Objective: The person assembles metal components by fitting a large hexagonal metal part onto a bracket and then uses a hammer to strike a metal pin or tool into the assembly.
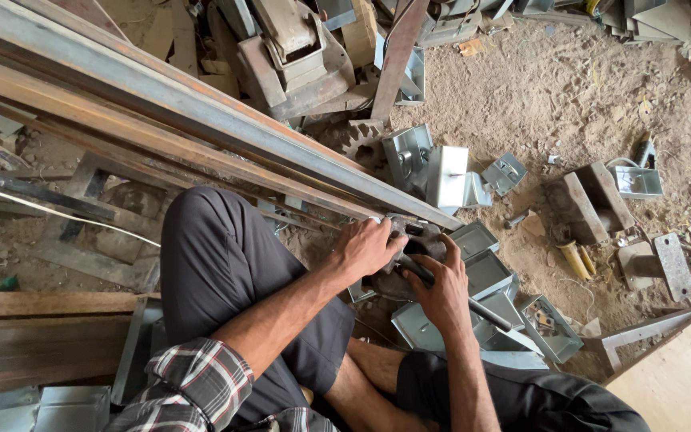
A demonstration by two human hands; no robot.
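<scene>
I sit low on a sandy floor with my knees spread. My left hand (367, 246) presses down on a dark metal piece (416, 234) at the near end of a long steel angle bar (201, 120). My right hand (441, 290) grips a dark rod-like tool (485, 310), its handle running back to the right and its head hidden between both hands. Several shiny sheet-metal boxes (485, 272) lie right around the hands.
Long rusty steel bars run diagonally from the upper left. More folded metal boxes (433, 172) and scrap parts (297, 48) lie further off. A brick-like block (589, 200), a flat plate (673, 264) and a wooden board (681, 376) sit to the right.
</scene>
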